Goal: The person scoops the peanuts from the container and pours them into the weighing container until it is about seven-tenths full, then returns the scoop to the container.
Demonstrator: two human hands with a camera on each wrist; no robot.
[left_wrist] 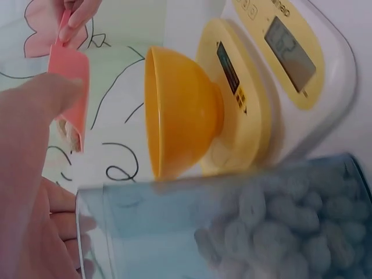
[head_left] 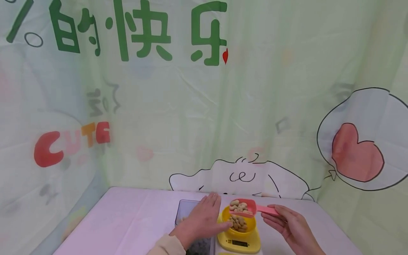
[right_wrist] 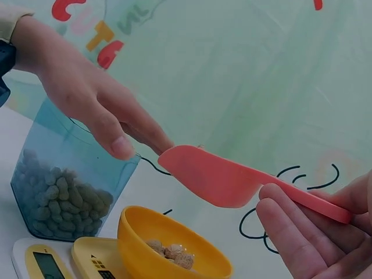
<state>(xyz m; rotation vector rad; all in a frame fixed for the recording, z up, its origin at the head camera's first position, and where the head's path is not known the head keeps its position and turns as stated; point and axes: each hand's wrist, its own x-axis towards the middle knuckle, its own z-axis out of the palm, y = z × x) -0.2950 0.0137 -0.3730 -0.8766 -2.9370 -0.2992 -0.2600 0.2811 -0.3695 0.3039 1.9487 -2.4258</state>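
My right hand (head_left: 291,226) grips the handle of a pink scoop (head_left: 251,206), which carries several unshelled peanuts (head_left: 239,206). The scoop is held above a yellow bowl (head_left: 225,212), and more peanuts (right_wrist: 171,253) lie inside the bowl. My left hand (head_left: 204,219) stretches over a clear bluish plastic container (right_wrist: 116,174), fingers straight and thumb spread toward the bowl. In the right wrist view its fingertips come right up to the scoop's front edge. Peanuts (left_wrist: 273,226) fill the lower part of the container.
Beneath the bowl is a yellow kitchen scale (head_left: 239,244) with a dark display. A white and yellow scale (left_wrist: 334,64) with a grey display stands beside it. The pale table (head_left: 134,219) ends at a printed curtain (head_left: 153,124) behind and at the sides.
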